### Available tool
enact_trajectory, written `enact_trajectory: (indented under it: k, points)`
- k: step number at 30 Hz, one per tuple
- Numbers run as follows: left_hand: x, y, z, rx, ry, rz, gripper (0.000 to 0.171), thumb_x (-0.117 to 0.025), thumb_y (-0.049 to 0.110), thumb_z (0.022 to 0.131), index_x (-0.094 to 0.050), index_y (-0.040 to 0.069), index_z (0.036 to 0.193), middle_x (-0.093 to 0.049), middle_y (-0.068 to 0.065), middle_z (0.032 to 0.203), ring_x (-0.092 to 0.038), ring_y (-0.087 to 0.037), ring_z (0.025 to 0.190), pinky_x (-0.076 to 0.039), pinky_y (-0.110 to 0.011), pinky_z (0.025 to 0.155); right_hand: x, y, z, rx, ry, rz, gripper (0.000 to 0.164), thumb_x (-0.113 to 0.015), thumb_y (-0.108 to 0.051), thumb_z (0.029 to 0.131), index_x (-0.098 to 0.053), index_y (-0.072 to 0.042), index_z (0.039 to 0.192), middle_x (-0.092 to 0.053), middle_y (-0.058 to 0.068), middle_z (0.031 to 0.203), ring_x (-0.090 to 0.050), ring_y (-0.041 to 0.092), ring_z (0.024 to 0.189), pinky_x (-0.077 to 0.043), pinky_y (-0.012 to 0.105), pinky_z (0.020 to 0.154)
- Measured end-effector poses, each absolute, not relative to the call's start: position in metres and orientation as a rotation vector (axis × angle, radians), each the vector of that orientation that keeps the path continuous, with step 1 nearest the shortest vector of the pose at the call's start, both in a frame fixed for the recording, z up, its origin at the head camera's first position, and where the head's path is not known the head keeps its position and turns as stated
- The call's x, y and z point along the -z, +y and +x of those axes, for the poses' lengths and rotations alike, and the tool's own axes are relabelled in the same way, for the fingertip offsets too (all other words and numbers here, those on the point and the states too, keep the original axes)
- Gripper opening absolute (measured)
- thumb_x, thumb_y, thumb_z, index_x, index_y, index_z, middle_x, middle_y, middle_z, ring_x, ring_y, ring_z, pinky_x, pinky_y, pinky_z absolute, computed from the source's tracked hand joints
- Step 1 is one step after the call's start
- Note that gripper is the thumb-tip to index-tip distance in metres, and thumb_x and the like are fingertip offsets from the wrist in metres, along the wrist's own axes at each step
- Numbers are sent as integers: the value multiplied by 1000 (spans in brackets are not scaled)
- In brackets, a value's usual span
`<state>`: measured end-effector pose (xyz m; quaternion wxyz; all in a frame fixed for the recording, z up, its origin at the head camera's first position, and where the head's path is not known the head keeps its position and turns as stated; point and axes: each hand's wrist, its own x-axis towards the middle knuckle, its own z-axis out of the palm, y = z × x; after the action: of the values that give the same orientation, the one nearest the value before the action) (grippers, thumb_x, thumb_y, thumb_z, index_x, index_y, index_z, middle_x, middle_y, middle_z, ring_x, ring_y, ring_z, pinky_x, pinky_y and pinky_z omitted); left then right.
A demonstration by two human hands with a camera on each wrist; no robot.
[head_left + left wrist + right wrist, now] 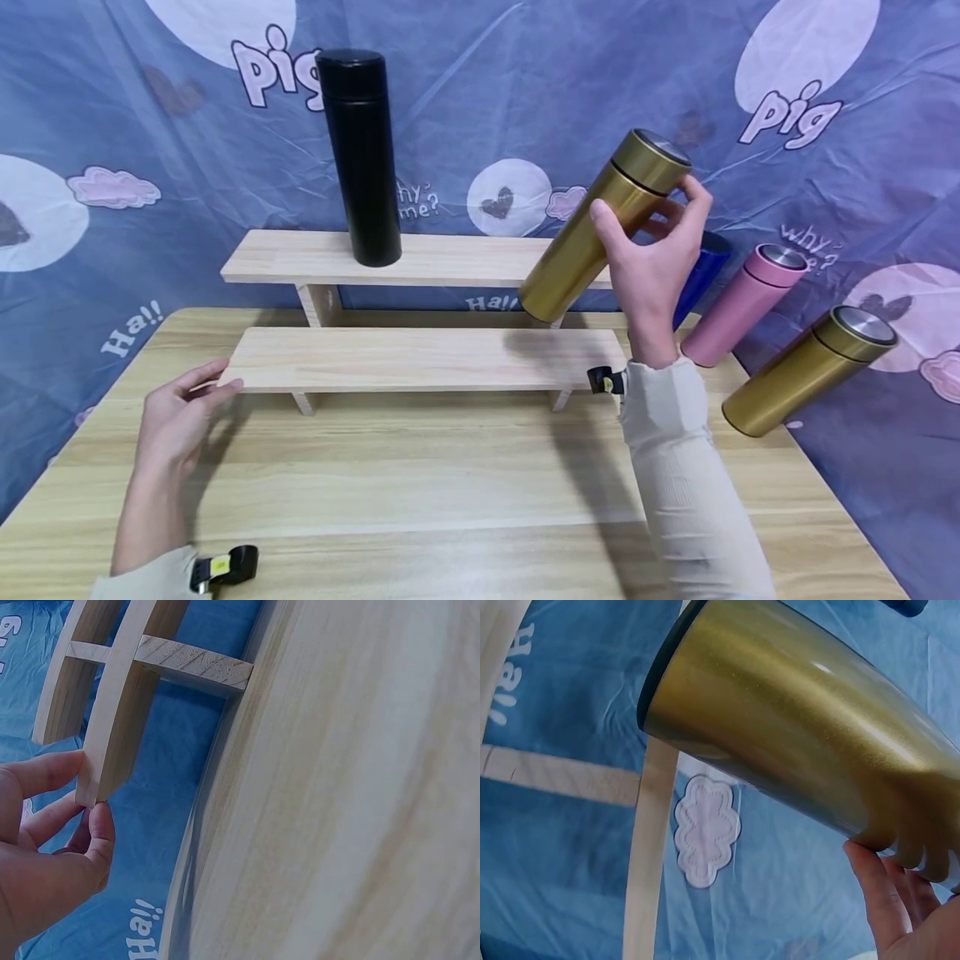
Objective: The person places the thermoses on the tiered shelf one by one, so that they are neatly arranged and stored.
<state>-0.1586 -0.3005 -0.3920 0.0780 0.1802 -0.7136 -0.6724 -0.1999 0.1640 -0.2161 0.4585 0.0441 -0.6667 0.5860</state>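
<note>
My right hand (658,262) grips a gold thermos flask (581,237) near its lidded end. The flask is tilted, its base low to the left, in front of the right part of the upper shelf board (465,257). In the right wrist view the gold flask (795,712) shows its dark-rimmed base, and the fingertips (862,859) press its side. My left hand (178,417) pinches the left end of the lower shelf board (420,358) of a two-step wooden rack. The left wrist view shows thumb and fingers on that board's end (94,769).
A black flask (362,158) stands upright on the upper board, left of centre. On the table's right side are a blue flask (699,279), partly hidden by my right hand, a pink flask (742,308) and another gold flask (810,371). A blue printed cloth (465,83) hangs behind the table (450,475).
</note>
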Motion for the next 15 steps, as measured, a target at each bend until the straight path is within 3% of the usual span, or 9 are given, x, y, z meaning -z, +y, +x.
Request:
enact_trajectory:
  k: [15]
  points:
    - [393, -301, -158, 2059, -2079, 504, 40, -83, 12, 87, -73, 20, 125, -54, 5, 102, -49, -7, 89, -46, -14, 63, 202, 139, -219, -1459, -1586, 221, 65, -83, -20, 74, -54, -8, 131, -60, 5, 102, -59, 20, 83, -49, 27, 78]
